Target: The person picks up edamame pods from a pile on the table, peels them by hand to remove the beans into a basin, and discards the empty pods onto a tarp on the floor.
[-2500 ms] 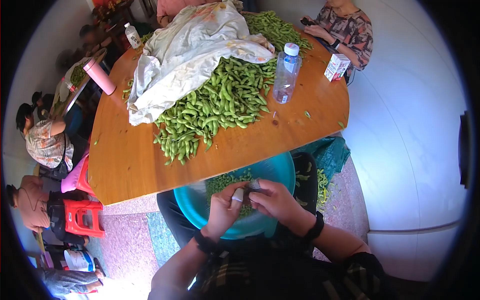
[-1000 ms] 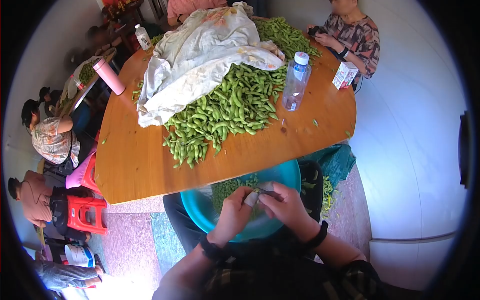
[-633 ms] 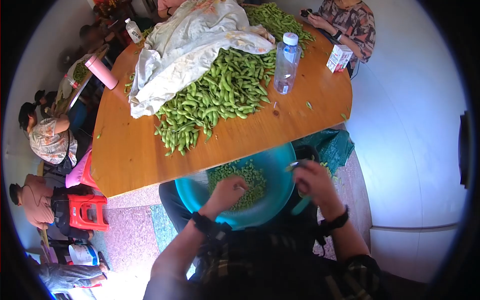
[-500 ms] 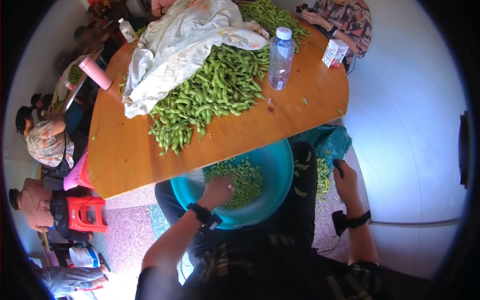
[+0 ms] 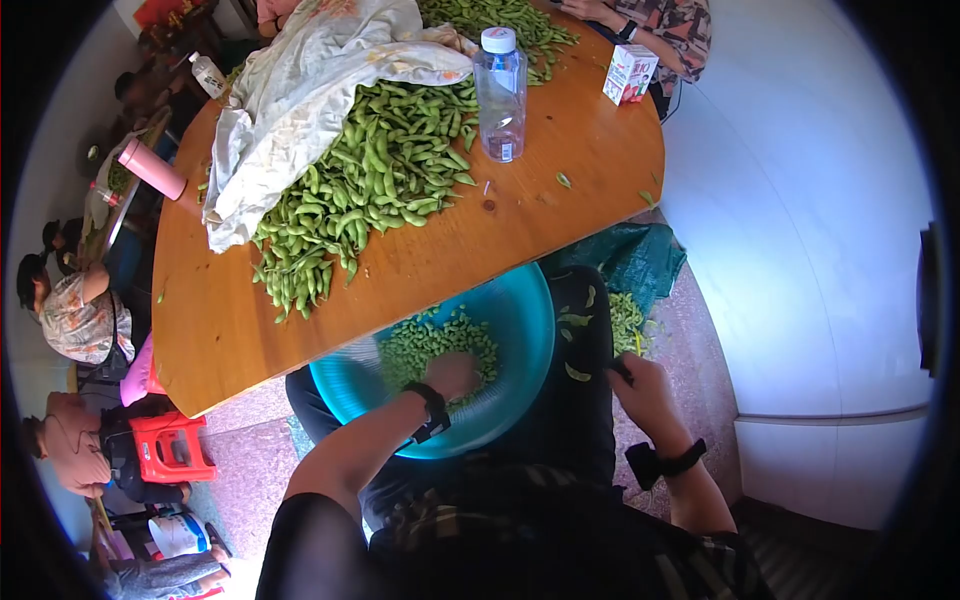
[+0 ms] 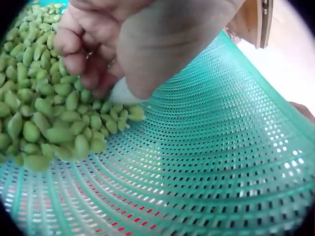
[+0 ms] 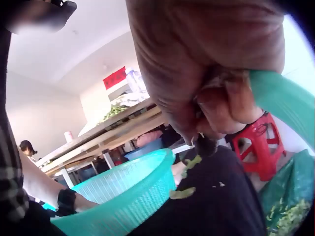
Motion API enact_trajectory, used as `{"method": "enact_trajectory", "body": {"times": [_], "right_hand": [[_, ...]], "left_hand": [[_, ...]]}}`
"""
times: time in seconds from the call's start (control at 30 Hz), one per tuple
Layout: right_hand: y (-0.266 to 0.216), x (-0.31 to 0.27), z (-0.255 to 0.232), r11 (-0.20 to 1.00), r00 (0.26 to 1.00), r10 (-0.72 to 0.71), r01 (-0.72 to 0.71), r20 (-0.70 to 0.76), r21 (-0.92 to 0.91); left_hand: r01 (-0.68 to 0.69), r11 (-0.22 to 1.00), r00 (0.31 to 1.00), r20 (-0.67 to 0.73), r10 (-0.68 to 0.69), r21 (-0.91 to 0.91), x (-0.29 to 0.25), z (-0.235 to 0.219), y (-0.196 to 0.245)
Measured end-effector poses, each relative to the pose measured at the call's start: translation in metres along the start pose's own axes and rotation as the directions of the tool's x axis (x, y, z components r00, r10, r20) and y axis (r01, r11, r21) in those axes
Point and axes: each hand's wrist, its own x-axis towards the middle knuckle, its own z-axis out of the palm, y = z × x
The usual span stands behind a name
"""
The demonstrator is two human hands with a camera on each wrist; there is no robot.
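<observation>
My left hand (image 5: 453, 376) is down in a teal basket (image 5: 535, 330), touching shelled green beans (image 5: 425, 340). In the left wrist view its fingers (image 6: 91, 64) are bent loosely over the beans, and the thumb has a white wrap (image 6: 123, 92). My right hand (image 5: 648, 395) is outside the basket, beside my right thigh. Its fingers (image 7: 229, 105) are curled, with a dark tip (image 7: 206, 145) below them. A curved teal strip (image 7: 285, 101) shows against these fingers; I cannot tell whether they hold it. Thin pod shells (image 7: 183, 193) lie on my leg.
A wooden table (image 5: 580, 150) overhangs the basket, bearing a heap of green soybean pods (image 5: 350, 190) under a white cloth (image 5: 310, 90), a plastic bottle (image 5: 500, 100) and a small carton (image 5: 630, 72). A dark green bag (image 5: 635, 260) stands right, near floor shells (image 5: 625, 315). Several people sit around.
The two hands worked together over the basket, then parted. The left lowered into the beans; the right swung out right past my leg and has since come slightly back. The head view shifted.
</observation>
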Motion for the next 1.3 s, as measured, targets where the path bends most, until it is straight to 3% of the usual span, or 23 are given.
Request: {"method": "enact_trajectory", "body": {"times": [0.1,0.13,0.17,0.23,0.27,0.33,0.37,0.43,0.47,0.53,0.6,0.67,0.77,0.83,0.9,0.97,1.03,1.1,1.13,1.2,1.23,1.27,1.3], "right_hand": [[-0.037,0.019,0.015,0.998,0.996,-0.047,0.044,0.071,0.037],[-0.049,0.025,0.023,0.980,0.986,-0.130,0.111,0.109,0.163],[-0.059,0.030,0.032,0.942,0.966,-0.219,0.173,0.135,0.289],[-0.081,0.036,0.057,0.920,0.949,-0.286,0.234,0.132,0.314],[-0.090,0.040,0.064,0.898,0.929,-0.346,0.288,0.129,0.333],[-0.105,0.041,0.071,0.881,0.928,-0.340,0.257,0.153,0.398],[-0.114,0.040,0.074,0.868,0.930,-0.319,0.209,0.184,0.450],[-0.115,0.042,0.063,0.873,0.953,-0.300,0.257,0.041,0.416],[-0.110,0.044,0.053,0.876,0.958,-0.283,0.280,-0.052,0.392],[-0.072,0.054,0.034,0.883,0.957,-0.234,0.282,-0.170,0.375],[-0.029,0.058,0.003,0.979,0.967,-0.159,0.181,-0.201,0.096],[-0.002,0.048,-0.020,0.994,0.964,-0.097,0.105,-0.247,0.018],[0.047,0.041,-0.024,0.986,0.951,-0.161,0.142,-0.264,-0.089],[0.041,0.031,-0.020,0.994,0.978,-0.083,0.066,-0.190,-0.092],[0.023,0.028,-0.008,0.988,0.971,-0.154,0.158,-0.184,0.003],[-0.011,0.028,-0.005,0.988,0.988,-0.147,0.145,-0.046,-0.048],[-0.045,0.029,0.003,0.979,0.982,-0.188,0.190,-0.033,0.073],[-0.081,0.032,0.007,0.911,0.950,-0.310,0.305,-0.026,0.278],[-0.100,0.035,0.007,0.855,0.923,-0.382,0.370,-0.042,0.362],[-0.140,0.038,-0.006,0.864,0.923,-0.340,0.231,0.182,0.446],[-0.159,0.041,-0.006,0.840,0.916,-0.330,0.175,0.228,0.513],[-0.175,0.044,-0.005,0.810,0.905,-0.325,0.116,0.274,0.575],[-0.182,0.048,0.000,0.811,0.913,-0.308,0.104,0.268,0.576]], "left_hand": [[-0.057,0.993,0.997,-0.058,0.052,-0.105,-0.019,-0.016,-0.011],[-0.118,0.979,0.989,-0.110,0.100,-0.167,-0.028,-0.026,-0.009],[-0.111,0.980,0.989,-0.113,0.094,-0.162,-0.039,-0.034,-0.003],[-0.189,0.917,0.964,-0.243,0.106,-0.350,-0.069,-0.063,0.027],[-0.182,0.922,0.963,-0.252,0.097,-0.342,-0.079,-0.072,0.040],[-0.342,0.856,0.882,-0.448,0.150,-0.388,-0.095,-0.085,0.062],[-0.330,0.865,0.874,-0.468,0.129,-0.378,-0.101,-0.090,0.069],[-0.397,0.700,0.873,-0.478,0.090,-0.593,-0.110,-0.104,0.077],[-0.401,0.710,0.862,-0.500,0.078,-0.579,-0.120,-0.121,0.078],[-0.430,0.900,0.558,-0.805,0.201,-0.073,-0.140,-0.156,0.075],[-0.199,0.973,0.389,-0.902,0.186,0.114,-0.151,-0.191,0.047],[0.049,0.999,0.304,-0.953,0.007,0.024,-0.144,-0.216,0.021],[0.119,0.993,0.361,-0.932,-0.037,0.007,-0.120,-0.232,-0.014],[0.095,0.995,0.365,-0.931,-0.011,0.026,-0.108,-0.244,-0.008],[0.084,0.994,0.361,-0.932,0.031,0.065,-0.095,-0.247,-0.007],[0.062,0.997,0.494,-0.866,-0.074,-0.049,-0.087,-0.246,-0.005],[0.070,0.997,0.481,-0.875,-0.057,-0.027,-0.087,-0.247,-0.004],[0.026,1.000,0.333,-0.943,-0.006,0.003,-0.093,-0.247,0.000],[0.007,0.998,0.354,-0.934,-0.057,-0.058,-0.097,-0.245,0.004],[-0.194,0.936,0.504,-0.848,-0.161,-0.293,-0.112,-0.233,0.027],[-0.302,0.862,0.568,-0.803,-0.180,-0.407,-0.115,-0.220,0.034],[-0.308,0.860,0.581,-0.796,-0.167,-0.406,-0.120,-0.212,0.045],[-0.371,0.775,0.645,-0.742,-0.182,-0.512,-0.127,-0.206,0.058]]}}
